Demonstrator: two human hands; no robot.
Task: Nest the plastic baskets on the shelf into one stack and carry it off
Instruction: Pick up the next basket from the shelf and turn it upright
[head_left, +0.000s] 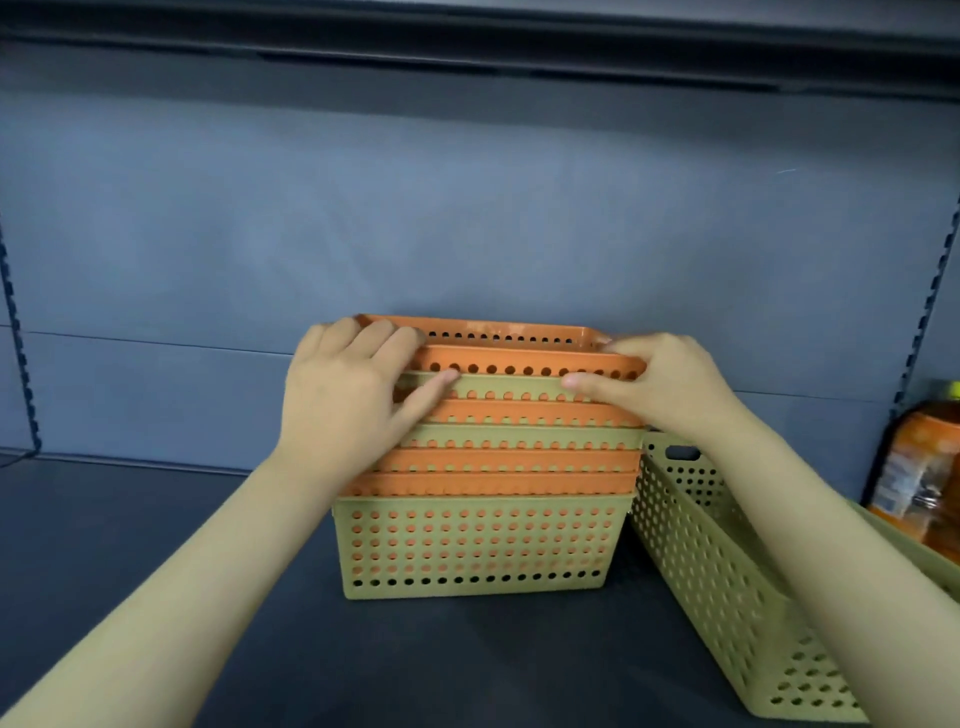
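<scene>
A stack of nested perforated baskets (475, 545), orange and olive-green, stands on the dark shelf (156, 519) in the middle of the view. The top basket (519, 358) is orange and sits slightly higher than the rims below it. My left hand (348, 400) grips its left end, fingers over the rim and thumb against the rim beneath. Gripping its right end the same way is my right hand (660, 384). One separate olive-green basket (727, 587) lies on the shelf just right of the stack, partly hidden by my right forearm.
A grey back panel (467, 234) closes the shelf behind the stack, and an upper shelf edge (467, 57) runs overhead. At the far right stands a bottle with an orange label (919, 467). Slotted uprights (21, 353) flank the bay.
</scene>
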